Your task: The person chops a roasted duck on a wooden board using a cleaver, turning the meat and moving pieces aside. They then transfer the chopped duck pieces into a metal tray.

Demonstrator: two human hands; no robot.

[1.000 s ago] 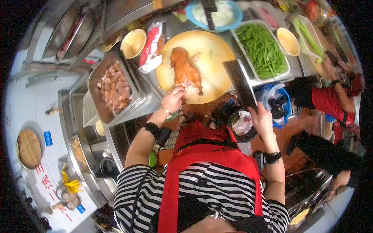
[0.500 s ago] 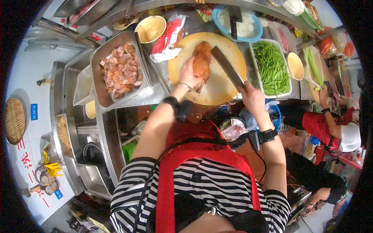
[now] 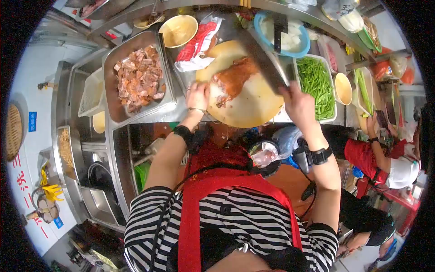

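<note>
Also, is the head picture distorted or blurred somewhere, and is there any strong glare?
Head view: strong fisheye bend with black corners, so the steel counter curves; the cleaver in the right hand is smeared by motion blur; the roast meat under the left hand on the round cutting board is fairly sharp; light is bright and even, with the pale wall at the left edge nearly washed out.

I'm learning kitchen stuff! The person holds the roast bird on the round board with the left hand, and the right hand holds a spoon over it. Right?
Not quite. The right hand holds a big cleaver, not a spoon, raised over the roast bird. The head view shows it. The left hand does hold the bird on the round board.
</note>
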